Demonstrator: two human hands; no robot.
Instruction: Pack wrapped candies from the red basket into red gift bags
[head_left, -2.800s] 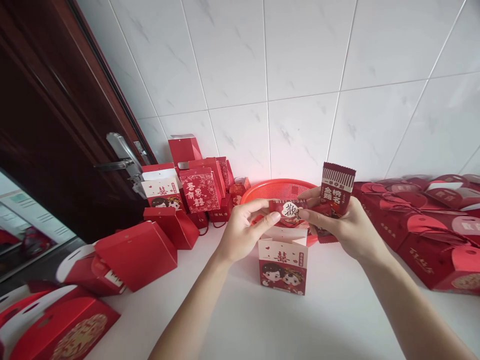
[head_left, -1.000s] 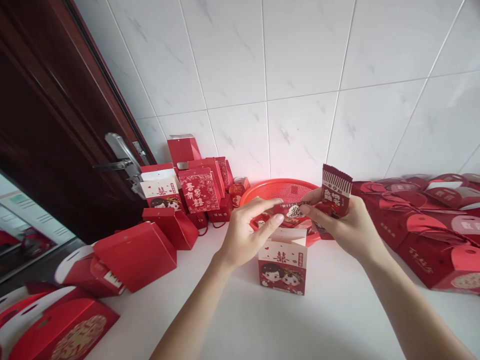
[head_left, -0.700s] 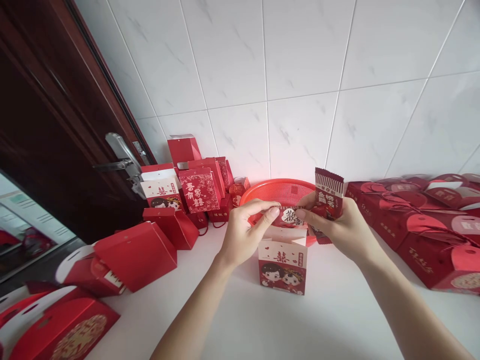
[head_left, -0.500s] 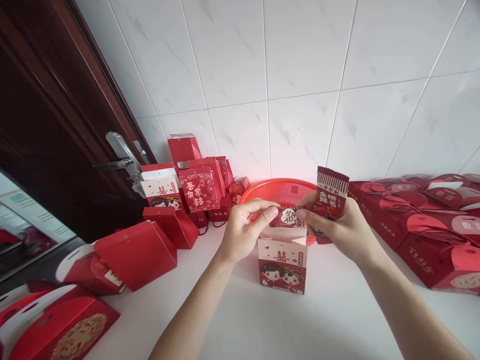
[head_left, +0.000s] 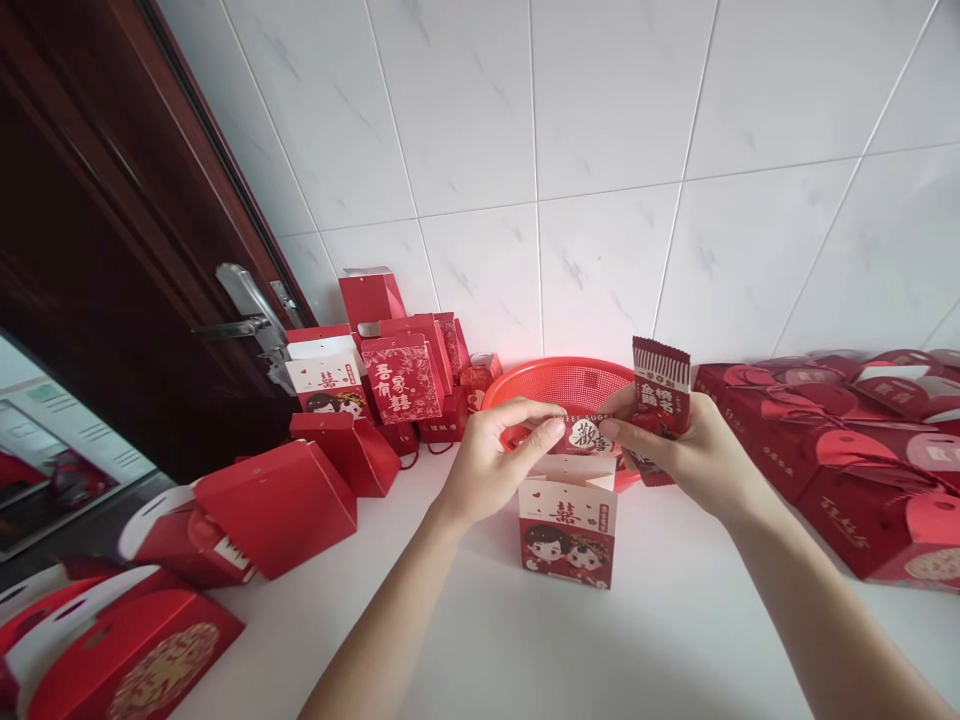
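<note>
Above an upright candy box (head_left: 568,535) with its top open, a small red packet marked "SWEET SUGAR" (head_left: 585,436) is held between both hands. My left hand (head_left: 491,460) is closed, thumb and forefinger pinching the packet's left edge. My right hand (head_left: 701,455) is closed around a dark red wrapped snack packet (head_left: 661,385), which stands up out of the grip. The right thumb also presses on the right edge of the small packet. Some of the right fingers are hidden behind the wrappers. Cartoon figures decorate the box front.
A red plastic basket (head_left: 562,375) stands behind the hands, against the tiled wall. Red gift boxes (head_left: 397,380) crowd the left side, with handled boxes (head_left: 142,640) nearer. Several dark red boxes (head_left: 840,480) line the right. A door with a metal handle (head_left: 244,320) is at far left.
Little differs. Both hands and the small packet have shifted very slightly, and the snack packet has turned a little in the right hand. The box still stands in place.
</note>
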